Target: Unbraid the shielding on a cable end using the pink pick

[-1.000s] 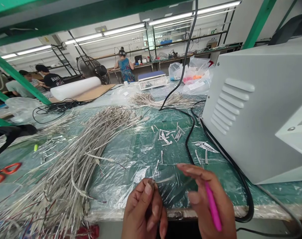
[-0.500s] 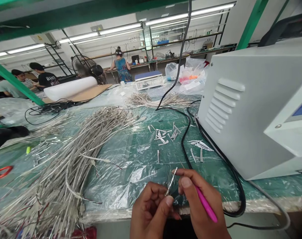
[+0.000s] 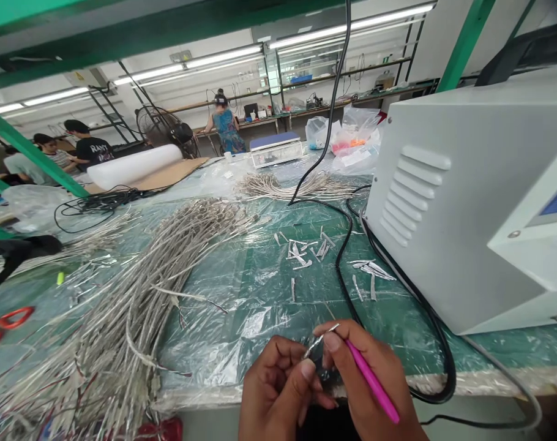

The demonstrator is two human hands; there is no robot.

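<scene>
Foil strip [image 3: 313, 349] is pinched by the left hand [image 3: 276, 392] and the right hand [image 3: 386, 370] at lower centre; a pink pen-like tool [image 3: 373, 383] is also held in the latter. Cables [image 3: 168, 260] are heaped on the counter [image 3: 253, 294] at left.

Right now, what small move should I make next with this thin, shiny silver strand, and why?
Perhaps roll the thin, shiny silver strand gently with your right hand: it's at the strand's upper end, also holding the slim, bright-pink tool, while your left hand pinches the lower end.
</scene>
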